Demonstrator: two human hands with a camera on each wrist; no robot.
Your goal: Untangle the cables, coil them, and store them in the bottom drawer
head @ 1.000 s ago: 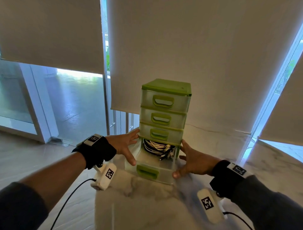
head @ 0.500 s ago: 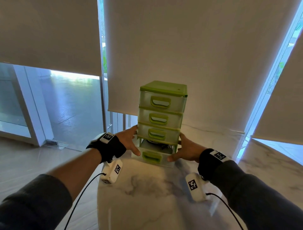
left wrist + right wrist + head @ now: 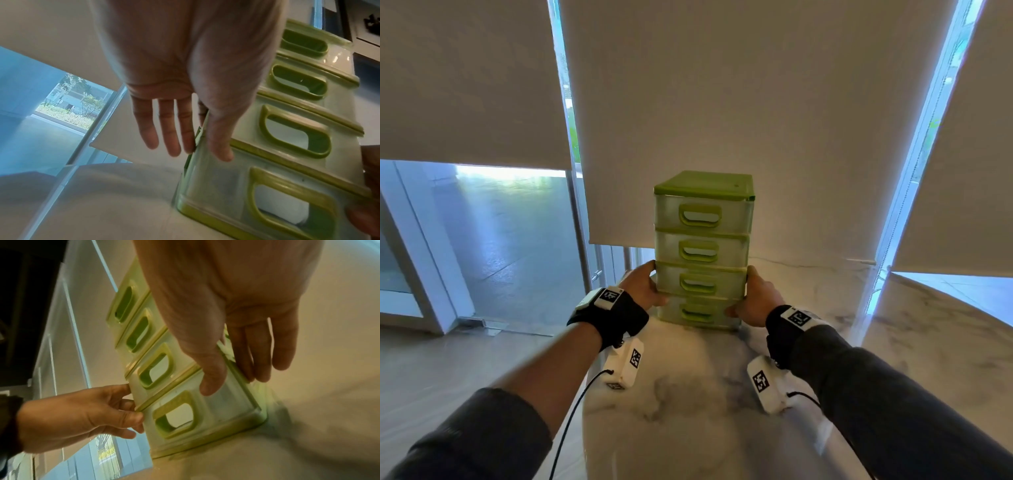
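Observation:
A small green and translucent drawer unit (image 3: 702, 219) stands on the marble table (image 3: 688, 411). Its bottom drawer (image 3: 698, 313) sits flush with the three drawers above it. My left hand (image 3: 643, 284) lies against the unit's left side, fingers straight, thumb on the front of the bottom drawer (image 3: 277, 203). My right hand (image 3: 756, 298) mirrors it on the right side; the right wrist view shows its thumb pressing the bottom drawer (image 3: 179, 415) front. The cables are hidden inside.
The unit stands near the table's far edge, close to a lowered roller blind (image 3: 722, 120). The table's left edge (image 3: 585, 428) drops to the floor beside my left forearm. Glass doors (image 3: 500, 240) stand at the left.
The bottom drawer, open a second ago with coiled cables showing, has been pushed in by both hands. My hands moved forward with it and now flank the unit.

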